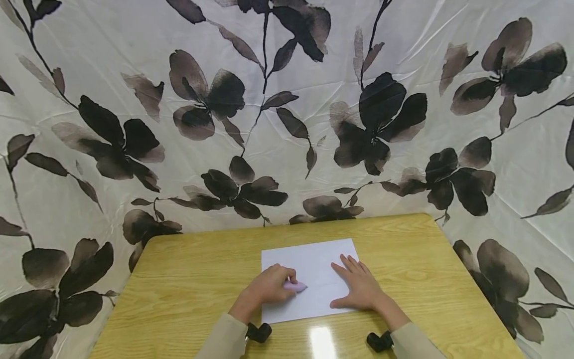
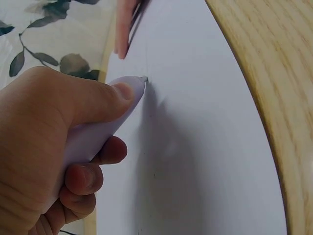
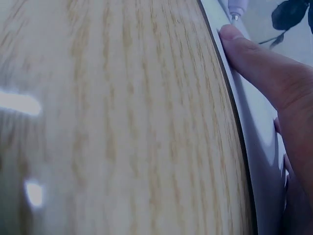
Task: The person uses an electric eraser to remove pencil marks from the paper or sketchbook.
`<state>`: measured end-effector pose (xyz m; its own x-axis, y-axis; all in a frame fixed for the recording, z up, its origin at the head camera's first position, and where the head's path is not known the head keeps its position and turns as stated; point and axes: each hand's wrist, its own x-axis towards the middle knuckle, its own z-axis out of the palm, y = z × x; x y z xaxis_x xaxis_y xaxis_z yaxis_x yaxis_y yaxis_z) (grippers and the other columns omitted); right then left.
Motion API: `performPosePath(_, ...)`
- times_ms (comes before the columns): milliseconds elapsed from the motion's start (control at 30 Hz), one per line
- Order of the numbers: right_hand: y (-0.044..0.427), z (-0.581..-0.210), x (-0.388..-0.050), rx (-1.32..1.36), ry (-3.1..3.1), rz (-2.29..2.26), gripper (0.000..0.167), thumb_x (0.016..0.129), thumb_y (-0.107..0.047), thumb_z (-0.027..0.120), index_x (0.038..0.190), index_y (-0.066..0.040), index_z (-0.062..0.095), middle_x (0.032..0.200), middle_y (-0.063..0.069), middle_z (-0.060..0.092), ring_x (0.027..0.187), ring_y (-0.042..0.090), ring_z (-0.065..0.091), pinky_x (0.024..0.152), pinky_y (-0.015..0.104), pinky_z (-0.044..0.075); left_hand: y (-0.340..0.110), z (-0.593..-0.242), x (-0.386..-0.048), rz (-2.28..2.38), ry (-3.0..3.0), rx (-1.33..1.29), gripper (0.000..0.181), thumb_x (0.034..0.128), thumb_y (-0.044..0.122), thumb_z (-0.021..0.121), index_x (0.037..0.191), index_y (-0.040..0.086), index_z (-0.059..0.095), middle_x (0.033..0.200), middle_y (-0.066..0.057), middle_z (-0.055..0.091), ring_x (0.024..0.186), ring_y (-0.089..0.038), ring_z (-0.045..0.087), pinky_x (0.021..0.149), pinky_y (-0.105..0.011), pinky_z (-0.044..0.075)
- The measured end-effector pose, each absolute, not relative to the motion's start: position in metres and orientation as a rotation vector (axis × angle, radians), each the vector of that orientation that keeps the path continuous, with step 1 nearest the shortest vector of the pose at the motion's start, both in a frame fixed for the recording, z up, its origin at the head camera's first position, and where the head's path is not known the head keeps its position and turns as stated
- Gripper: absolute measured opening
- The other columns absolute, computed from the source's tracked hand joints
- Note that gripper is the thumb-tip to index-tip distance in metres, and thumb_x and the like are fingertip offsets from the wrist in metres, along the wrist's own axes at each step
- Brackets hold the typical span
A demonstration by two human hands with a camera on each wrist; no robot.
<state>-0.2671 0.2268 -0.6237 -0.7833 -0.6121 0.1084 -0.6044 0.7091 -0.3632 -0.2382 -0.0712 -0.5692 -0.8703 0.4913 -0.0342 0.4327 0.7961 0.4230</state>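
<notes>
A white sheet of paper [image 1: 309, 264] lies on the wooden table. My left hand [image 1: 273, 284] grips a thick lilac pen-shaped tool [image 2: 90, 142], thumb along its top and fingers curled beneath. Its small metal tip [image 2: 145, 79] meets the paper near the middle, and a faint line runs on from there across the sheet. With fingers spread, my right hand [image 1: 360, 286] rests on the paper's right part. In the right wrist view its thumb [image 3: 239, 41] lies near the sheet's edge, with the tool's tip just beyond.
The yellow wood-grain table [image 1: 202, 279] extends around the sheet on all sides. Behind it hangs a pale cloth [image 1: 305, 164] with dark flowers. Black wrist devices [image 1: 259, 332] sit at both cuffs. Light glares off the table's front.
</notes>
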Motion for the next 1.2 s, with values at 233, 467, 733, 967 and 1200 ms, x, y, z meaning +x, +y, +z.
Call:
performPosePath(233,0.2267,-0.6254,-0.2681,-1.003,2.881,-0.601,0.112,0.063,-0.085,0.061,0.149,-0.016,0.04,0.156,0.018,0.023,0.142,0.039,0.017,0.109,0.059,0.013,-0.0698,-0.5686,-0.2379,0.6,2.848,0.73,0.013,0.0763,0.022,0.077,0.081,0.025,0.066,0.075,0.015,0.056,0.069,-0.009,0.048,0.062,-0.026,0.04)
performPosePath(467,0.2263,-0.6256,-0.2672,-0.992,2.876,-0.638,0.11,0.064,-0.084,0.061,0.149,-0.017,0.04,0.157,0.017,0.022,0.143,0.038,0.016,0.11,0.058,0.011,-0.0716,-0.5663,-0.2368,0.626,2.844,0.724,0.013,0.0769,0.019,0.077,0.082,0.023,0.066,0.076,0.014,0.057,0.068,-0.01,0.049,0.062,-0.026,0.041)
performPosePath(733,0.2255,-0.6261,-0.267,-0.999,2.89,-0.636,0.11,0.064,-0.083,0.063,0.148,-0.016,0.041,0.156,0.018,0.023,0.142,0.039,0.017,0.109,0.059,0.013,-0.0682,-0.5699,-0.2403,0.638,2.838,0.8,0.013,0.0765,0.02,0.077,0.082,0.023,0.066,0.075,0.015,0.057,0.066,-0.008,0.048,0.061,-0.025,0.041)
performPosePath(967,0.227,-0.6248,-0.2667,-1.008,2.905,-0.625,0.109,0.064,-0.082,0.063,0.148,-0.016,0.041,0.156,0.018,0.024,0.142,0.038,0.018,0.109,0.059,0.013,-0.0723,-0.5696,-0.24,0.641,2.854,0.751,0.013,0.0762,0.019,0.077,0.08,0.024,0.066,0.074,0.015,0.057,0.066,-0.009,0.048,0.061,-0.025,0.041)
performPosePath(1200,0.227,-0.6254,-0.2657,-0.992,2.884,-0.633,0.109,0.064,-0.084,0.061,0.149,-0.017,0.041,0.157,0.017,0.023,0.143,0.038,0.016,0.109,0.06,0.013,-0.069,-0.5702,-0.2379,0.633,2.839,0.774,0.014,0.0764,0.019,0.078,0.082,0.023,0.066,0.074,0.014,0.057,0.066,-0.008,0.047,0.06,-0.025,0.04)
